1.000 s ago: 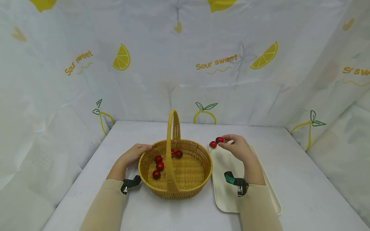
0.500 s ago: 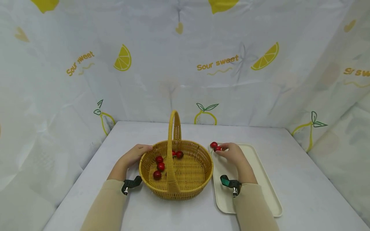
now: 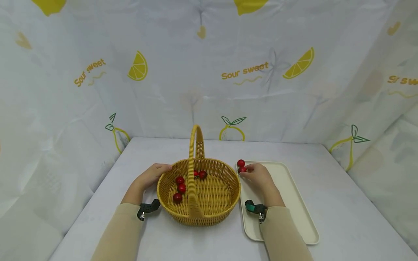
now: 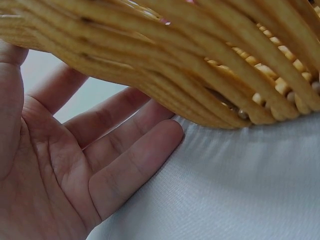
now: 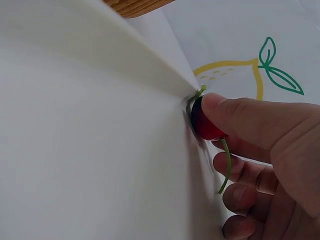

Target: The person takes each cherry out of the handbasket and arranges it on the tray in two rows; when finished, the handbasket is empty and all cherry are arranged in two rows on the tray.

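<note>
Apparently, one cherry (image 3: pixel 241 163) is placed on the tray (image 3: pixel 282 177), another cherry (image 3: pixel 242 169) pinched by the right hand (image 3: pixel 260 177), five cherries (image 3: pixel 181 188) left in the basket (image 3: pixel 213 219), touched by the relaxed left hand (image 3: pixel 151 176).

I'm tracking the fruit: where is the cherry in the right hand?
In the head view, the pinched cherry in the right hand is at the far left corner of the tray, right of the basket, with another cherry just beyond it.

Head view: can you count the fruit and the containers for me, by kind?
Round, glossy red cherries: 7 visible
Woven golden-yellow basket with a tall arched handle: 1
Flat cream rectangular tray: 1
Total: 9 in sight
</note>
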The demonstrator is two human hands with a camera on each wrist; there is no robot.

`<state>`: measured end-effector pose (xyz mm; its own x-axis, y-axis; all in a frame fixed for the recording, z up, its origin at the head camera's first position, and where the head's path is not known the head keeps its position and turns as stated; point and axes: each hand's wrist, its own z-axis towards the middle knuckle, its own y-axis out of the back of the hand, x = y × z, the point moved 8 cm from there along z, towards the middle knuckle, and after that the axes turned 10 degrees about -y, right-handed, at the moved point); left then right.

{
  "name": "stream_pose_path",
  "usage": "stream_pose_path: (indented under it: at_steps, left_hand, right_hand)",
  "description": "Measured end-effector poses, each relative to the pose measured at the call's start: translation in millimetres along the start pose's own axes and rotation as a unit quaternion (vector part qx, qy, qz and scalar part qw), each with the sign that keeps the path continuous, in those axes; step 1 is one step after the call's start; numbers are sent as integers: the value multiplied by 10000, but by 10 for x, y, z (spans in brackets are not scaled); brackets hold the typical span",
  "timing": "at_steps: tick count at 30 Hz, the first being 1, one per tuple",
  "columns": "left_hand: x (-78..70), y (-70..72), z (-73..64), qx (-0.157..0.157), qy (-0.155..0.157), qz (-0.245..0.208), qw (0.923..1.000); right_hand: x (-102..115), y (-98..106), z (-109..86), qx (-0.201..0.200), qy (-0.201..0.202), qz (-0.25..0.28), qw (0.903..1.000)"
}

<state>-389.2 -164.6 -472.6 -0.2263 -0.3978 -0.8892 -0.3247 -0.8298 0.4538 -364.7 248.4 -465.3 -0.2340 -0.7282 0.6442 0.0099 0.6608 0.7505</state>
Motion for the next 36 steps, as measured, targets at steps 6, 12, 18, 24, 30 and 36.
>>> stream_pose_path:
  at_steps: [6, 12, 18, 24, 30, 36]
  left_hand:
    - [19, -5, 5, -7, -12, -6, 10000]
    - [27, -6, 11, -3, 10, 13, 10000]
    - [14, -2, 8, 27, -9, 56, 10000]
    - [-4, -3, 2, 57, -52, 46, 10000]
    - [4, 1, -6, 37, 30, 89, 9999]
    - [-4, -4, -11, 28, 32, 79, 10000]
  right_hand:
    - [3, 58, -18, 73, -7, -94, 9999]
    - [69, 258, -103, 33, 50, 17, 10000]
    - [231, 495, -205, -185, 356, 111, 9991]
    - [412, 639, -314, -318, 582, 258, 9975]
    - [578, 733, -446, -249, 691, 508, 9960]
    - [740, 839, -606, -278, 850, 786, 9929]
